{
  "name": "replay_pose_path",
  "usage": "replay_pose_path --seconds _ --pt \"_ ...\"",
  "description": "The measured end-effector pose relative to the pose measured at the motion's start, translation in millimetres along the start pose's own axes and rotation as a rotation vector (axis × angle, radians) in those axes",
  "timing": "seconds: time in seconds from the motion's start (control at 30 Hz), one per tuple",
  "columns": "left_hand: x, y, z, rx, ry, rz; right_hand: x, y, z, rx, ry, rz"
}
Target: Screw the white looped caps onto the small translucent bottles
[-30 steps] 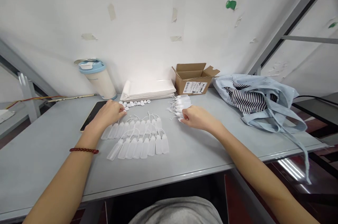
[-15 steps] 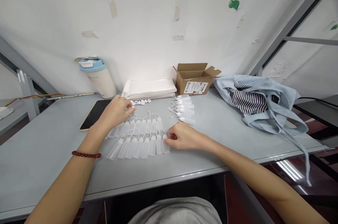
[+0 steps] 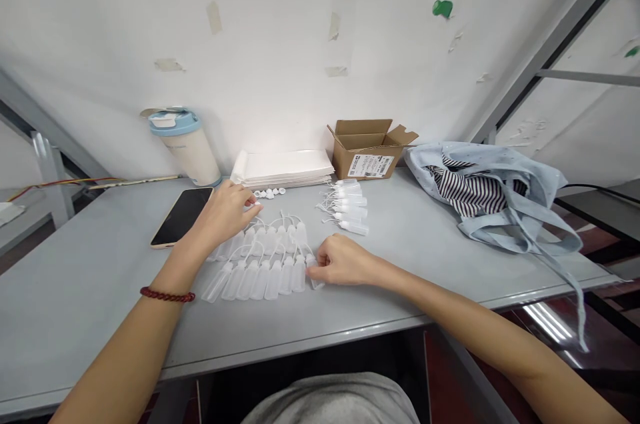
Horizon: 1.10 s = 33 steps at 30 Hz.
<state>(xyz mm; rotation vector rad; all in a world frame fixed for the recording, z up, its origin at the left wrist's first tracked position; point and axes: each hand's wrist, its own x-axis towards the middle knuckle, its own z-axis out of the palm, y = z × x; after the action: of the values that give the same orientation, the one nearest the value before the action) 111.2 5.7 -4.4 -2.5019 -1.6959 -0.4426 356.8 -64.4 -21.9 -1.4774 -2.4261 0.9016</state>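
Two rows of small translucent bottles point(image 3: 273, 279) with thin white cords lie on the grey table. At the right end of the front row, my right hand point(image 3: 340, 261) has its fingers closed on one small bottle point(image 3: 313, 271), which lies slightly tilted. My left hand point(image 3: 227, 211) is just behind the rows, beside a line of small white caps point(image 3: 270, 194); its thumb and forefinger come close around a small white piece that is too small to name. Another group of bottles point(image 3: 351, 209) lies behind my right hand.
A black phone point(image 3: 183, 217) lies left of my left hand, with a cream tumbler point(image 3: 193, 154) behind it. White packets point(image 3: 285, 167) and an open cardboard box point(image 3: 370, 154) stand by the wall. A light blue cloth bag point(image 3: 493, 191) lies at the right.
My left hand has moved slightly right, uncovering more of the phone. The bottle at my right hand has tilted a little, and the hand has shifted slightly left.
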Motion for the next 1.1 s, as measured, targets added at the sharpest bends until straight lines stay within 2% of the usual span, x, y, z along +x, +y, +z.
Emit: replay_pose_path --seconds 0.13,0.3,0.47,0.57,0.63,0.77,0.83,0.97,1.1 --pt "0 0 0.2 -0.005 0.019 0.008 0 2 -1 0.043 0.029 0.006" --pt "-2 0 0.7 -0.061 0.108 0.003 -3 1 -10 0.113 0.070 -0.029" --pt "-5 14 -11.8 -0.243 0.167 -0.048 -5 2 -17 0.198 0.140 -0.106" --pt "-8 27 -25.2 -0.443 0.141 -0.148 -4 6 -19 0.250 0.278 -0.193" --pt "-11 37 -31.4 -0.578 0.074 -0.184 -4 8 -20 0.294 0.380 -0.227" --pt "-15 54 -29.4 -0.829 -0.096 -0.127 -2 11 -21 0.327 0.519 -0.267" --pt "-16 62 -23.7 -0.915 -0.133 -0.094 -1 12 -19 0.303 0.564 -0.303" --pt "-17 75 -15.5 -0.986 -0.080 -0.101 2 17 -16 0.203 0.636 -0.376" --pt "-18 81 -15.0 -0.997 -0.035 -0.109 6 24 -14 0.058 0.676 -0.440"
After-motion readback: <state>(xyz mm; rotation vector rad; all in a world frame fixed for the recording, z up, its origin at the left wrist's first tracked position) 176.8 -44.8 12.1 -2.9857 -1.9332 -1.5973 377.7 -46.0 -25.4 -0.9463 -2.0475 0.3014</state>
